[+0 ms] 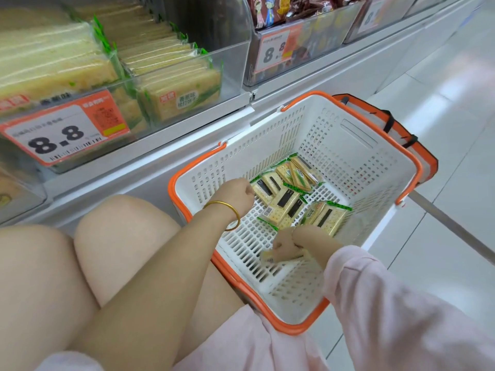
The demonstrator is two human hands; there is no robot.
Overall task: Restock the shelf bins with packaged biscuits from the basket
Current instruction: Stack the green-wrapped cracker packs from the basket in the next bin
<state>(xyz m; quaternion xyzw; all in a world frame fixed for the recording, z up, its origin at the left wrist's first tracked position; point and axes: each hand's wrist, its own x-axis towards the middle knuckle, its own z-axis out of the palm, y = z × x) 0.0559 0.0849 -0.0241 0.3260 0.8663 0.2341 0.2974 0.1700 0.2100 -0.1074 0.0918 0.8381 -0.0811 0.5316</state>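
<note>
Loose biscuit packets (284,207) lie scattered over the far half of a white shopping basket (348,145) on a shop floor (455,103). They were evidently tipped in rather than stacked. Most lie flat with the barcode and black stripe upward, long axes slanting from the near left towards the far right. A few at the back lean on edge against each other.

The crouching shopworker's left hand (237,194), with a gold bangle (225,207) on its wrist, is curled into a fist against the nearest packet. The fingers are hidden behind the knuckles, so I cannot tell whether it grips. The right hand (288,246) reaches in from a pink sleeve (375,290) and is blurred. Its fingers appear curled round a single packet (267,257), held low over the basket floor with its long side running left to right. Working both hands at once looks like a way to gather several packets per trip.

The basket stands just beside the shelf base, its orange handles (375,124) folded outward, which leaves the mouth open. Above it, the clear shelf bin (230,76) holds matching packets on edge in tidy rows, faces to the front, with room left at its right side. An orange price tag (53,137) hangs on its front. A neighbouring bin (308,49) holds darker snacks.
</note>
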